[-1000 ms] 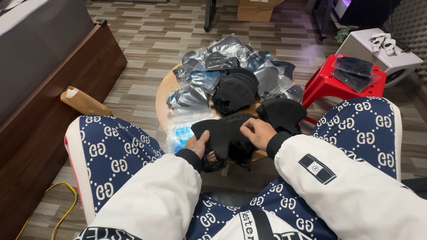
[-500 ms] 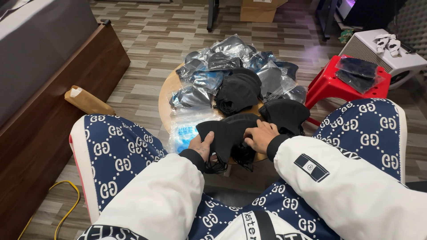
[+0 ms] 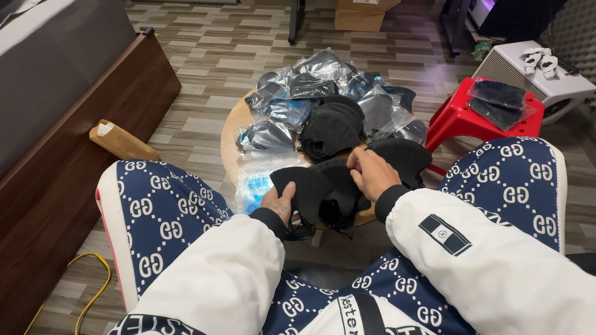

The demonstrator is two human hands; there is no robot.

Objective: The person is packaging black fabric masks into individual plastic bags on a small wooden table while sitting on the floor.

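A: Nearest the viewer, what do the two hands hold?

B: The left hand [image 3: 277, 201] lies with its fingers curled over the near edge of a black mask [image 3: 310, 186], pinning it flat. The right hand [image 3: 370, 174] has its fingertips pinched closed on the same mask's upper edge, so the fabric is stretched between the two grips. Thin black ear loops hang below it, off the table's near side.

A: Where does the mask rest?

B: On the near rim of a small round wooden table [image 3: 227, 146], between the person's knees, within easy reach of both arms.

A: And just beside it?

B: A clear packet with blue print [image 3: 254, 183] lies left of the mask. A loose stack of black masks [image 3: 332, 127] sits just behind, with another black pile [image 3: 403, 158] to the right.

A: Farther back?

B: Sealed plastic bags of dark masks [image 3: 310, 80] are heaped on the table's far half, apparently kept apart from the loose ones. To the right, a red stool [image 3: 456, 118] carries one more bagged bundle [image 3: 500, 102]. Beyond it stands a white box [image 3: 528, 71]; a cardboard box [image 3: 360, 12] stands on the floor at the far end.
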